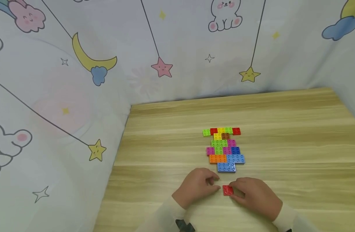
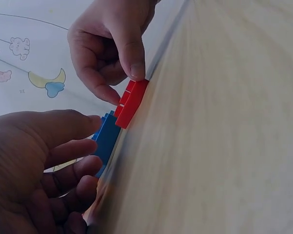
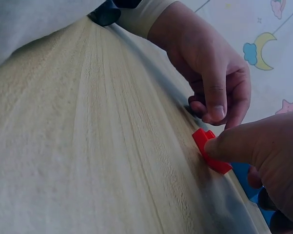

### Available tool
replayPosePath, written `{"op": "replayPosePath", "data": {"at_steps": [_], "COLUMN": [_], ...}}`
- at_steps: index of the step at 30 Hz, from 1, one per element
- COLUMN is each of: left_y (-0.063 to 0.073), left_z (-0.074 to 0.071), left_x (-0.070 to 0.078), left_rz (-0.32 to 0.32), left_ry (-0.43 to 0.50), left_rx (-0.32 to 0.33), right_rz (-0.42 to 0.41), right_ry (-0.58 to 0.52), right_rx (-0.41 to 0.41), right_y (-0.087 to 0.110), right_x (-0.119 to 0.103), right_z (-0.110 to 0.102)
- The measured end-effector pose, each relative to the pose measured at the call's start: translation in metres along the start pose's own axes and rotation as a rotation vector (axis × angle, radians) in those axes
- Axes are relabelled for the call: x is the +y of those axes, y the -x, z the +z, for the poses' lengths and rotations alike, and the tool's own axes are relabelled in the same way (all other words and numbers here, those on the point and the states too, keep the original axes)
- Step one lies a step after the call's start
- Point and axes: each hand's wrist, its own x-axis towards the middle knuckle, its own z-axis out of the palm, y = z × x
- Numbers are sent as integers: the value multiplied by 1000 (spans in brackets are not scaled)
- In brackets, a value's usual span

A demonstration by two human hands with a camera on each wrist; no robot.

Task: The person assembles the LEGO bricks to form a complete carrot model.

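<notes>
right hand [image 1: 257, 196] pinches red brick [image 1: 227, 190]; brown brick [image 1: 225, 136]: head view only

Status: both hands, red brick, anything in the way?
Right hand pinching red four-stud brick. Left hand empty, close beside it. Nothing seen blocking the gap from there to the nearest blue eight-stud brick.

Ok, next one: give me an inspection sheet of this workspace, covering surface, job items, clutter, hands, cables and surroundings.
Surface: light wood-grain table.
Job items: colourful bricks laid in six rows, studs up; one red brick apart, on the person's side.
Clutter: nothing seen.
Hands: right hand pinches the red brick; left hand is beside it, holding nothing.
Cables: nothing seen.
Surroundings: cartoon-printed white sheet behind and beside the table.
</notes>
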Motion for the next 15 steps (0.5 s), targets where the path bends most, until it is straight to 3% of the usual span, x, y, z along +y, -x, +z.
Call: {"op": "replayPosePath", "data": {"at_steps": [4, 11, 15], "left_y": [1, -5, -12], "left_z": [2, 0, -3], "left_x": [-3, -9, -13], "left_rz": [15, 25, 21], "left_ry": [21, 57, 81], "left_rx": [31, 128, 159], "right_rz": [1, 53, 118], "right_ry": [-18, -27, -35], "right_rx": [19, 223, 259], "right_y": [2, -3, -10], "right_x": [0, 15, 26], "right_z": [0, -12, -17]}}
